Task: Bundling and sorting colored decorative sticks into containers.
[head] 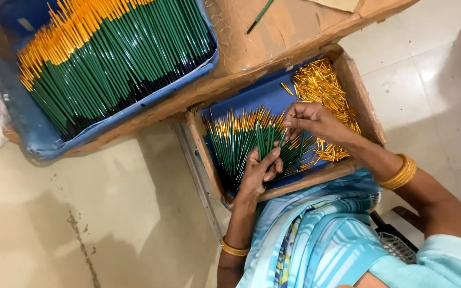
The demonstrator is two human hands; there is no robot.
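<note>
Risk comes, I think, from the loose grip: the left hand (260, 169) closes only lightly around a bunch of thin green sticks (265, 143), so some may slide back into the fanned pile, and the small gold cap at the pinched fingers (290, 124) of the right hand (310, 120) may drop among the loose gold caps (324, 85). These sticks are slim, dark green with gold tips, and lie in the cardboard box (372, 114) at the centre of the frame.
</note>
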